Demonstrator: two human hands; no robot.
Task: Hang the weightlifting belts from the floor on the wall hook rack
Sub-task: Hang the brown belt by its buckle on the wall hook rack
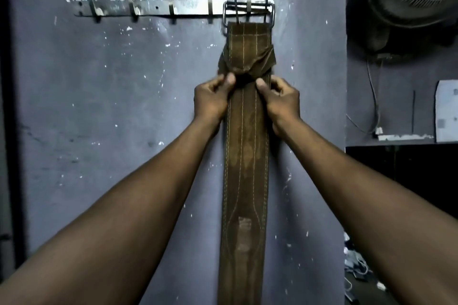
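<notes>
I have one brown belt [244, 156] up: its buckle [249, 11] sits over a hook at the right end of the hook rack [158, 8], strap hanging straight below. My left hand [213, 99] and right hand [278, 100] each pinch a strap edge beneath the loose keeper loop. The rack's other hooks are bare. I can't see the floor, so remaining belts are unknown; the strap's tail is cut off.
</notes>
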